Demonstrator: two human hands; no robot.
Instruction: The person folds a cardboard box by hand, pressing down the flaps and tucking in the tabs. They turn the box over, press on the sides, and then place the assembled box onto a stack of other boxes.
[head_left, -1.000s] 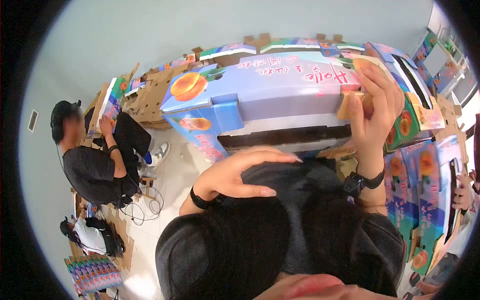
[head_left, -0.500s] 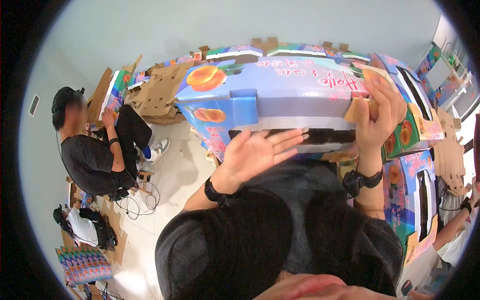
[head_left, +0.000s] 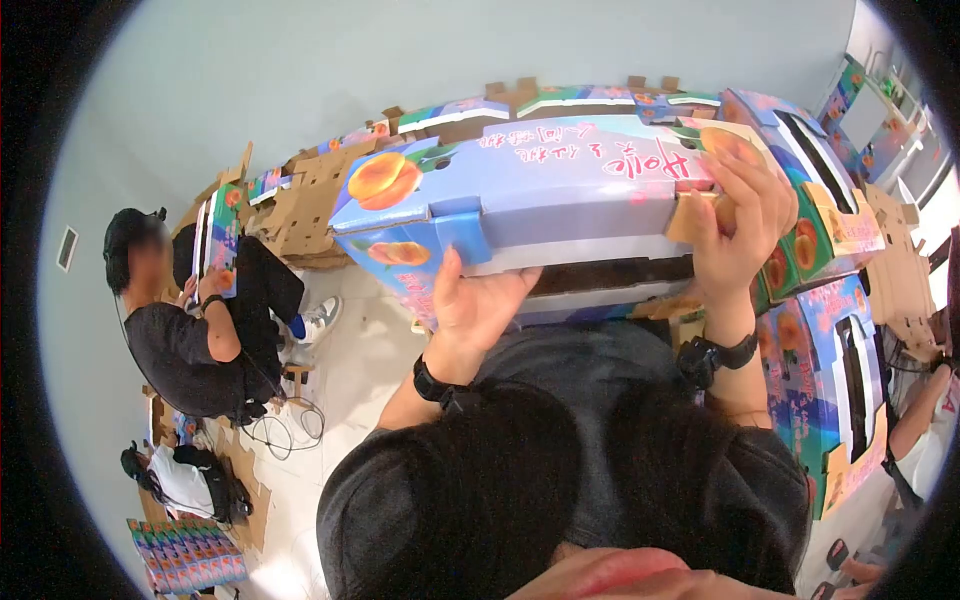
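In front of my chest is a printed cardboard fruit carton (head_left: 580,190) with peach pictures and pink lettering. A long dark opening runs along its near side, below a white-edged flap. My left hand (head_left: 478,305) grips the carton's near left corner, thumb up against the blue tab; its fingertips are hidden at the opening. At the right end, my right hand (head_left: 742,225) is closed over the corner, with fingers on the top and thumb by a tan cardboard tab (head_left: 686,222).
More peach cartons (head_left: 835,395) are stacked on the right. Flat brown cardboard (head_left: 300,215) and further cartons line the wall. At left a seated co-worker (head_left: 185,340) holds a carton piece (head_left: 218,240); another person (head_left: 185,480) is beyond. Cables (head_left: 290,430) lie on the floor.
My left hand has gone from flat and spread to gripping the carton's left corner. The carton has shifted slightly left in view. The seated co-worker's carton piece is now lower.
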